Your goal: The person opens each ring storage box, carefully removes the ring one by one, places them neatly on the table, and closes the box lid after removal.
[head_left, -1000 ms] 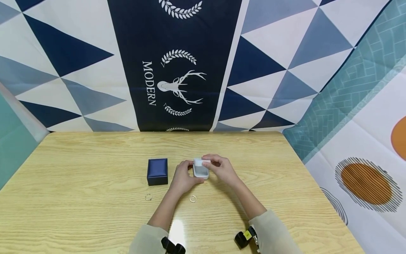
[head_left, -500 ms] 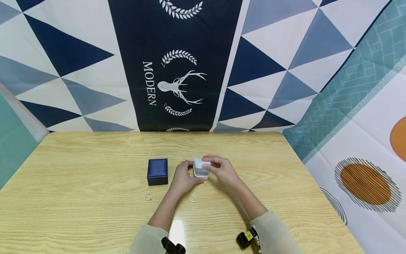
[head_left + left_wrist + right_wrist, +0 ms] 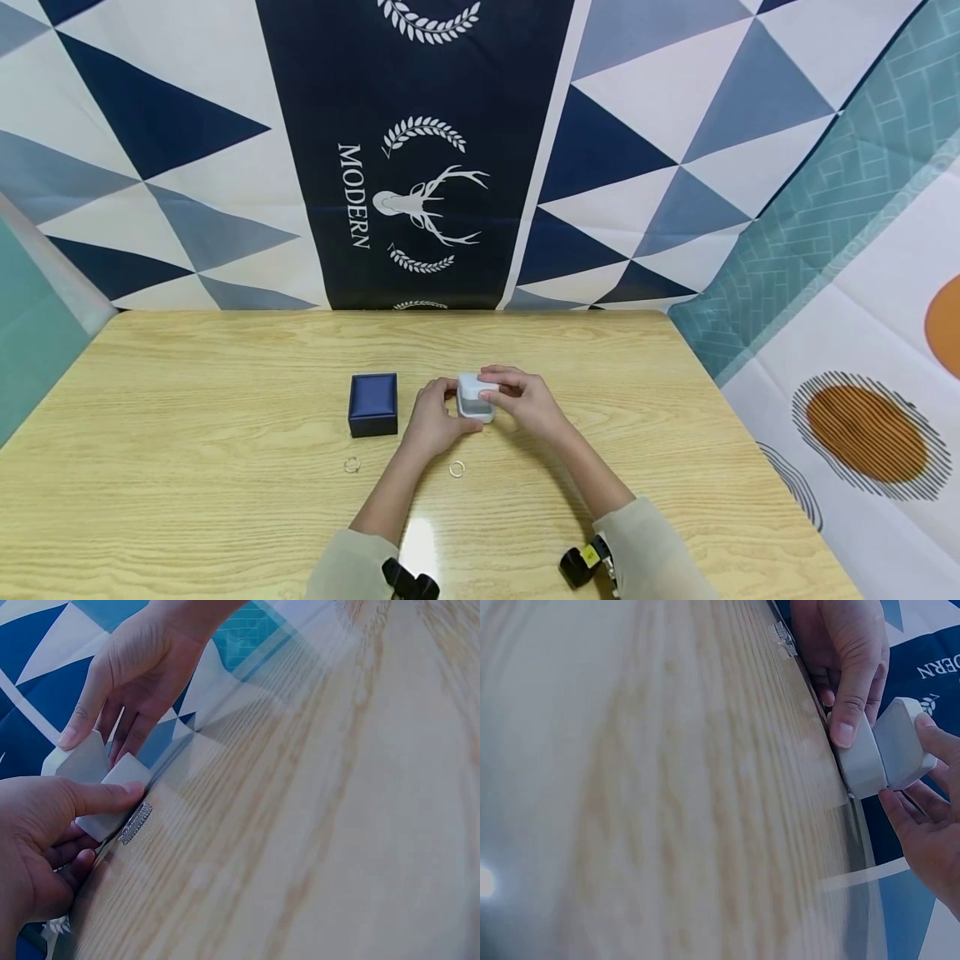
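Note:
A small white ring box [image 3: 474, 387] stands on the table with its hinged lid partly raised. My left hand [image 3: 437, 425] grips the lower half from the left, its thumb along the front, as the left wrist view also shows with the box base [image 3: 112, 814]. From the right, my right hand [image 3: 527, 403] pinches the lid [image 3: 901, 742] between thumb and fingers. The inside of the box is mostly hidden. Nearer the person lies a gold-toned ring [image 3: 457, 469], just right of the left forearm. Another ring [image 3: 352, 465] lies left of that forearm.
A dark blue ring box [image 3: 372, 406] with its lid down stands left of the left hand. The wooden table [image 3: 225, 500] meets a patterned cloth [image 3: 420, 250] at its far edge. Dark wrist cameras [image 3: 577, 567] are strapped over the sleeves.
The lid of the white ring box has tipped lower toward its base under my right hand, so less of the inside shows. My left hand, the rings and the blue box stay in place.

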Demonstrator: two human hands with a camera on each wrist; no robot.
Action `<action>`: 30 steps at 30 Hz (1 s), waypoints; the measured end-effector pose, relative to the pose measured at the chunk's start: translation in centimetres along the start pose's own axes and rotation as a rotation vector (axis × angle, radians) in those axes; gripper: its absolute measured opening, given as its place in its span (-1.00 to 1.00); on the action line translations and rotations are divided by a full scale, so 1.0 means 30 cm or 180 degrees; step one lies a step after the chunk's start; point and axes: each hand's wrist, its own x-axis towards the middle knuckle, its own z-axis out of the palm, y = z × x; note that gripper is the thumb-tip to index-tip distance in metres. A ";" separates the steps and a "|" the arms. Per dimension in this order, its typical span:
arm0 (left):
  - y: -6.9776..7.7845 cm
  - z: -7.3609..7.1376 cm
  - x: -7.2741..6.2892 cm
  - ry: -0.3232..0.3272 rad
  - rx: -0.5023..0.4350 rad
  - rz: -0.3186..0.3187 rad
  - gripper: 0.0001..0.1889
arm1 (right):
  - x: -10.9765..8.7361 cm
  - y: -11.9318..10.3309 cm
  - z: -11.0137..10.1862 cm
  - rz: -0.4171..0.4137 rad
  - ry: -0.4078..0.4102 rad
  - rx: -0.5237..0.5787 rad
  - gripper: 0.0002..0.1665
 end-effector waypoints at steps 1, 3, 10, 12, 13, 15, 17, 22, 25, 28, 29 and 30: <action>0.000 0.000 0.000 0.0000 0.0000 0.0001 -0.30 | 0.000 -0.001 0.000 -0.0009 -0.0008 -0.0003 -0.61; 0.000 -0.001 0.001 0.0001 0.0002 0.0001 -0.30 | 0.000 0.000 -0.001 -0.0018 -0.0017 0.0005 -0.61; -0.005 -0.001 0.004 0.0016 0.0017 0.0020 -0.30 | 0.001 0.007 -0.004 -0.0067 -0.0046 0.0003 -0.62; -0.006 0.000 0.005 0.0021 0.0027 0.0026 -0.31 | 0.001 0.007 -0.004 -0.0083 -0.0054 -0.0001 -0.62; -0.007 0.000 0.006 0.0024 0.0027 0.0028 -0.31 | 0.001 0.007 -0.004 -0.0087 -0.0056 -0.0001 -0.61; -0.008 0.001 0.007 0.0032 0.0025 0.0032 -0.31 | 0.002 0.008 -0.005 -0.0095 -0.0061 -0.0010 -0.61; -0.009 0.002 0.008 0.0035 0.0026 0.0030 -0.31 | 0.002 0.007 -0.005 -0.0099 -0.0067 -0.0027 -0.61; -0.008 0.003 0.008 0.0044 0.0043 0.0033 -0.32 | 0.001 0.011 -0.008 -0.0095 -0.0071 -0.0073 -0.60; -0.007 0.003 0.007 0.0040 0.0054 0.0040 -0.32 | -0.001 0.011 -0.010 -0.0084 -0.0060 -0.0084 -0.60; -0.008 0.003 0.006 0.0040 0.0049 0.0044 -0.32 | 0.000 0.011 -0.011 -0.0082 -0.0065 -0.0053 -0.60; -0.008 0.003 0.006 0.0038 0.0046 0.0041 -0.32 | 0.000 0.010 -0.010 -0.0079 -0.0074 -0.0042 -0.60; -0.008 0.003 0.007 0.0038 0.0046 0.0034 -0.32 | 0.000 0.009 -0.010 -0.0078 -0.0083 -0.0022 -0.60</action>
